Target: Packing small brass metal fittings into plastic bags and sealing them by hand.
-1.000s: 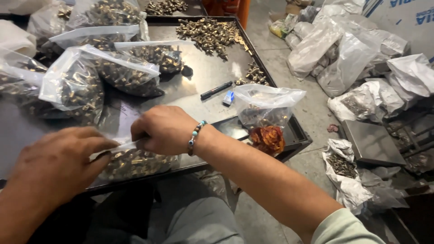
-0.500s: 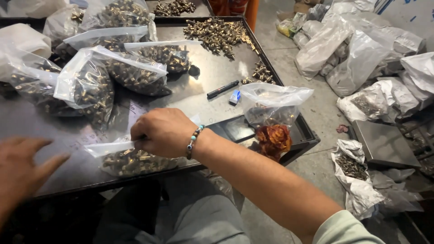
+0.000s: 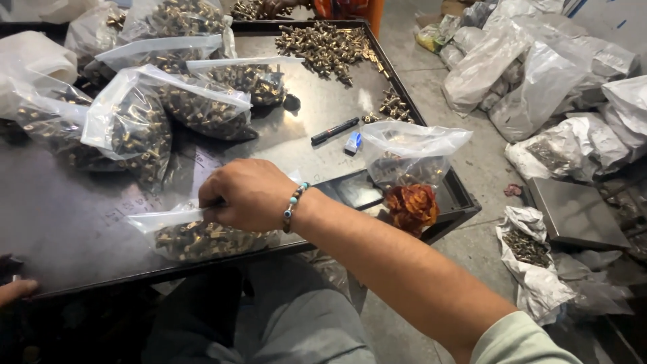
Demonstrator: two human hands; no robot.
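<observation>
My right hand [image 3: 246, 195], with a beaded bracelet on the wrist, pinches the top edge of a clear plastic bag of small brass parts [image 3: 195, 236]. That bag lies at the near edge of the dark metal tray table [image 3: 67, 222]. Only the fingertips of my left hand [image 3: 15, 290] show at the lower left corner, off the bag, resting by the table's front edge; whether they hold anything I cannot tell.
Several filled clear bags [image 3: 135, 128] lie across the table's left and back. Loose brass parts [image 3: 323, 44] are heaped at the far side. A black marker [image 3: 335, 131] and a small blue item [image 3: 352, 142] lie mid-table. An open bag [image 3: 411, 158] stands at the right edge. More bags [image 3: 532, 74] and a scale [image 3: 576, 212] sit on the floor.
My left hand has let go of the bag and pulled back to the lower left, nearly out of view. My right hand still grips the bag's top edge.
</observation>
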